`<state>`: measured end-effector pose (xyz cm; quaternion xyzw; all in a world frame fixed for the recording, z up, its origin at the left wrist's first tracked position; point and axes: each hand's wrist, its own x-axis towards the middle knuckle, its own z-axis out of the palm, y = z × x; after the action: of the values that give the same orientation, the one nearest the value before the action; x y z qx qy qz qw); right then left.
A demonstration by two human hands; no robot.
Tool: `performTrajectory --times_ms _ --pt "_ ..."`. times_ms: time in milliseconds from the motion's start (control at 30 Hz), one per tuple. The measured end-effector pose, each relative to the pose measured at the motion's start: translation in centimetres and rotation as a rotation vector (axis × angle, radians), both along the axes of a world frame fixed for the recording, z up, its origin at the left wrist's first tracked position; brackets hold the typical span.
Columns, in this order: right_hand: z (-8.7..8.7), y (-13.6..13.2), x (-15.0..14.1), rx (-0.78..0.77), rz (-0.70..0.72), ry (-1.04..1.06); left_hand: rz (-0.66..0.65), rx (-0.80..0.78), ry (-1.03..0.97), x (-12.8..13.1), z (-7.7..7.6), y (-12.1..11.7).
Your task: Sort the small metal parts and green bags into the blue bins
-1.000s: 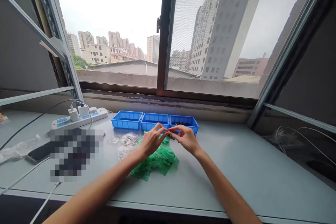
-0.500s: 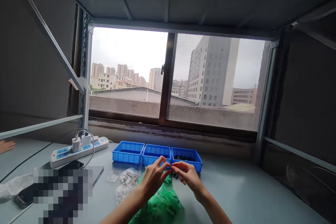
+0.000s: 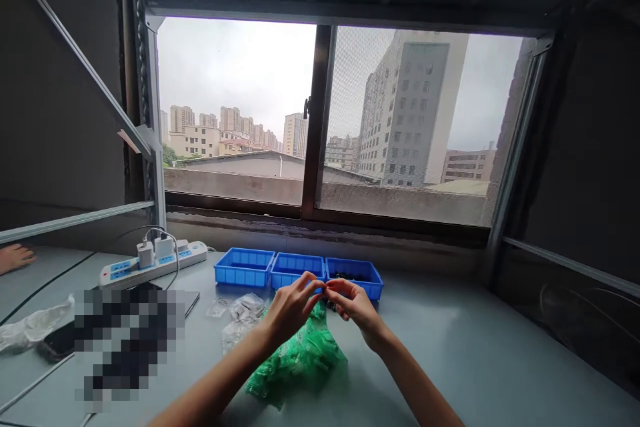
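My left hand (image 3: pixel 294 301) and my right hand (image 3: pixel 354 305) meet at their fingertips above the table, in front of the blue bins. Both are closed in a pinch; whatever sits between the fingers is too small to make out. Beneath them lies a green plastic bag (image 3: pixel 305 360), crumpled, with many pieces inside. Small dark parts show in the right blue bin (image 3: pixel 354 288) and a few beside my right fingers. The middle blue bin (image 3: pixel 295 264) is partly hidden by my left hand. Left of it stands another blue bin (image 3: pixel 243 273).
Clear plastic bags (image 3: pixel 245 313) lie left of the green bag. A power strip (image 3: pixel 155 264) with plugs and cables sits at the back left, near a blurred dark device. Another person's hand (image 3: pixel 16 257) rests at the far left edge. Metal shelf posts flank the window.
The view has tilted down, so the bins and table appear higher in the picture. My hands stay pinched together at almost the same place over the table.
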<state>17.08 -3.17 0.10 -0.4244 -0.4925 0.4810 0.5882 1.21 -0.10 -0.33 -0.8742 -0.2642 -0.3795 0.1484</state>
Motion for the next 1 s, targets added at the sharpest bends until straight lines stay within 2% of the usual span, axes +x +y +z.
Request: performTrajectory --times_ms 167,367,533,633,833,933,1000 --pt "-0.1 0.2 -0.5 -0.066 -0.021 0.063 -0.024 -0.015 -0.034 0.0 -0.4 0.3" --pt "-0.5 0.1 -0.6 -0.097 -0.045 0.056 0.046 -0.074 0.044 -0.1 -0.4 0.2" --pt "-1.0 0.6 -0.6 -0.036 -0.11 0.01 0.104 -0.151 0.105 0.2 -0.3 -0.5" --pt "-1.1 1.2 0.5 -0.022 -0.153 -0.001 0.154 -0.187 0.099 0.4 -0.2 -0.8" --pt "-1.0 1.9 5.2 -0.048 -0.479 -0.09 0.209 -0.25 0.113 0.8 0.3 -0.6" --pt "-1.0 1.9 6.8 0.03 -0.631 -0.261 0.224 -0.258 0.102 1.0 0.4 -0.5" --pt "-1.1 1.9 7.3 0.089 -0.678 -0.362 0.234 -0.263 0.096 1.0 0.5 -0.5"
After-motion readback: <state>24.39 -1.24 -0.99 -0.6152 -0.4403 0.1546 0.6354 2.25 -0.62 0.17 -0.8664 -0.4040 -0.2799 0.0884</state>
